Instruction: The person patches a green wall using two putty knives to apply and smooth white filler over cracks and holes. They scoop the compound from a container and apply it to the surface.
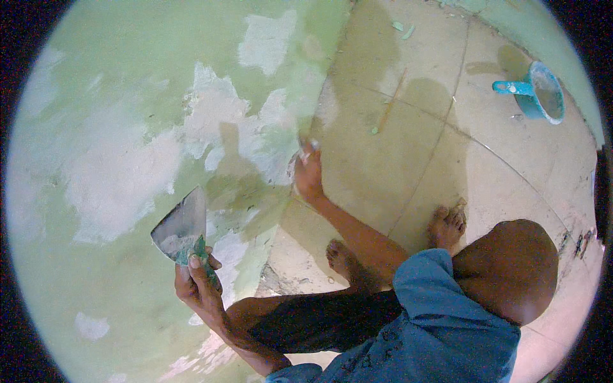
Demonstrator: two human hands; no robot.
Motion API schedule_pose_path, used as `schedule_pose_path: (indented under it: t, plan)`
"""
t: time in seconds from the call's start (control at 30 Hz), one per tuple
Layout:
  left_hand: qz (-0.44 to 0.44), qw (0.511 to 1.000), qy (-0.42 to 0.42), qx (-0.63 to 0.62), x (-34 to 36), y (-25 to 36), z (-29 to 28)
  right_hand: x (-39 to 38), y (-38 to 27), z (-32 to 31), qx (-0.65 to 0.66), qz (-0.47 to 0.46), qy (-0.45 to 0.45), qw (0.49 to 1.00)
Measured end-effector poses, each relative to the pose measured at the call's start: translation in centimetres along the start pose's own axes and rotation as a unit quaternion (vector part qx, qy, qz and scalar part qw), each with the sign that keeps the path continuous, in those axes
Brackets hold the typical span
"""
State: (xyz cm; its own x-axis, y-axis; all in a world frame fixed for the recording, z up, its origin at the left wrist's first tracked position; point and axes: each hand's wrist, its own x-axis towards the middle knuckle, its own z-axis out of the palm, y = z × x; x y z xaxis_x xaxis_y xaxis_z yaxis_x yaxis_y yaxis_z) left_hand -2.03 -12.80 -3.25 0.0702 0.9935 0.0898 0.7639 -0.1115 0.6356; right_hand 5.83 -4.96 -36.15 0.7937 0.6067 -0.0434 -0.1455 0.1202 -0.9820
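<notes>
My left hand point(201, 277) is closed around the handle of a putty knife point(185, 220). The wide, triangular grey blade points up and carries a lump of pale putty near the handle. This blade stands in front of a green wall point(159, 38) marked with whitish patches point(121, 179). Farther right, my right hand point(309, 173) reaches to the wall's lower edge, where it meets the floor. Its fingers are curled and blurred around a small thing I cannot make out, with some whitish matter on them.
On the tiled floor point(421, 159) at the far right is a turquoise plastic dipper point(536, 96) with whitish residue inside. A thin stick point(393, 99) and green paint flakes point(403, 29) lie about. Bare feet point(447, 226) rest on the floor near my right arm.
</notes>
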Motion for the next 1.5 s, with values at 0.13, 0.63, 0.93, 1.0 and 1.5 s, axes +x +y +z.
schedule_pose_path:
  t: [0.13,0.63,0.93,1.0,1.5]
  plan:
    - [0.004,1.000,-0.013,0.000,-1.1,-0.6,-0.9,5.7,-1.2,-0.2,-0.026,0.017,0.037,0.999]
    - [0.036,0.998,-0.042,0.014,-0.3,-1.7,0.0,12.8,-1.8,-4.3,0.067,0.078,0.097,0.990]
    - [0.052,0.997,-0.050,0.030,-0.4,-1.4,0.0,13.6,1.0,0.8,-0.151,-0.016,0.019,0.988]
    - [0.058,0.996,-0.059,0.019,-0.3,-1.3,0.2,10.7,0.3,-0.1,-0.129,-0.035,-0.027,0.991]
    - [0.053,0.995,-0.072,0.033,-0.9,-2.0,0.3,18.1,-0.8,-1.8,-0.115,0.100,0.010,0.988]
